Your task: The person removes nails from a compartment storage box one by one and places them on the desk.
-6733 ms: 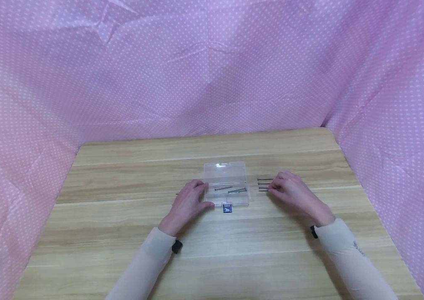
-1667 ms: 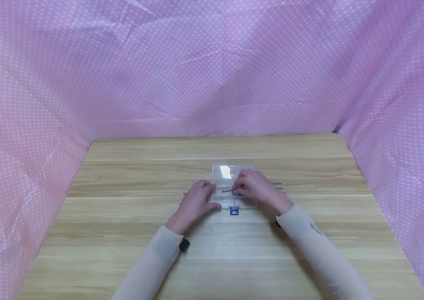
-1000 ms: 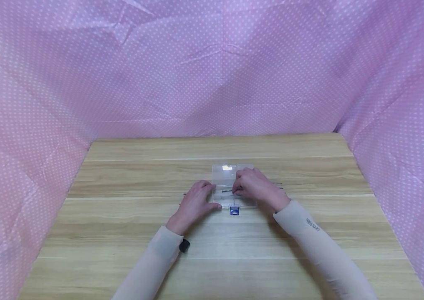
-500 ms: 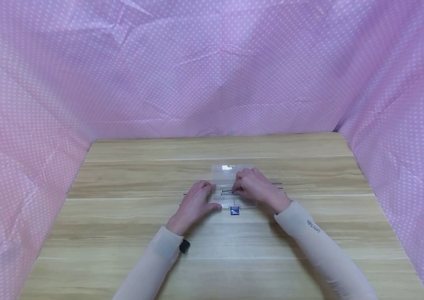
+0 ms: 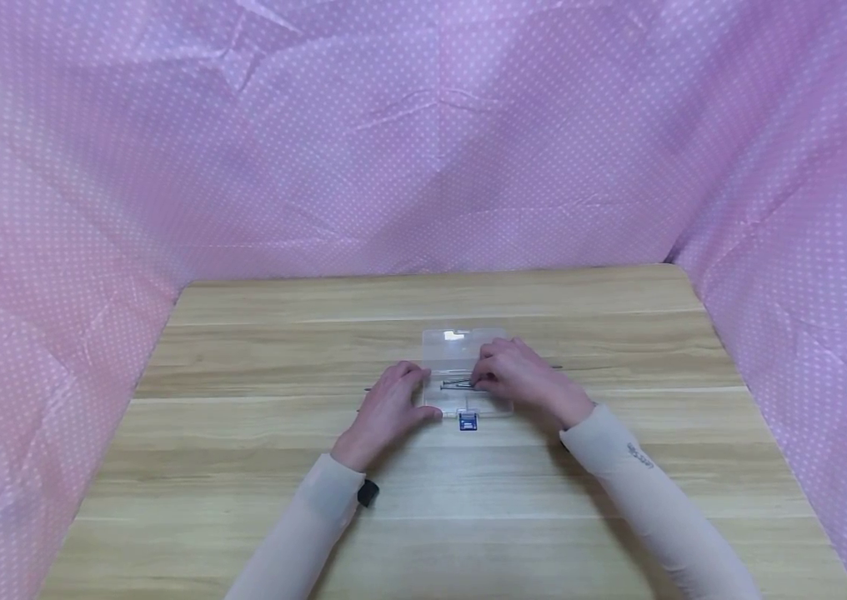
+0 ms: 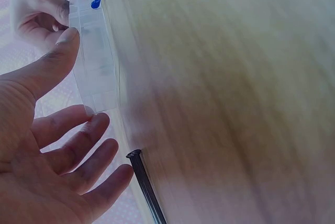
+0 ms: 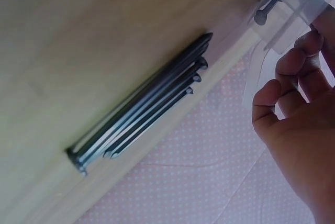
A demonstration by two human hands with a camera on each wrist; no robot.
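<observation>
A small clear plastic box (image 5: 495,407) with its lid (image 5: 444,352) laid back stands on the table, a blue latch (image 5: 468,422) at its front. My left hand (image 5: 386,404) grips the box's left end, thumb at the front wall and index fingertip at a rear corner. Several steel nails (image 5: 457,385) lie inside the box. Over its right part is my right hand (image 5: 524,379), fingers loosely bent close to the nails' right ends. No nail shows between those fingers in the right wrist view, where one nail head (image 7: 260,17) appears inside the box.
More loose nails (image 7: 141,103) lie side by side on the wooden table (image 5: 423,533) to the right of the box. Another nail (image 6: 146,185) lies beside my left hand's fingers. Pink dotted cloth (image 5: 423,167) hangs behind the table and along both sides.
Earlier my right hand was at the nails right of the box, then came over the box with a nail. Now it has shifted slightly right, leaving the nails in the box. My left hand stays.
</observation>
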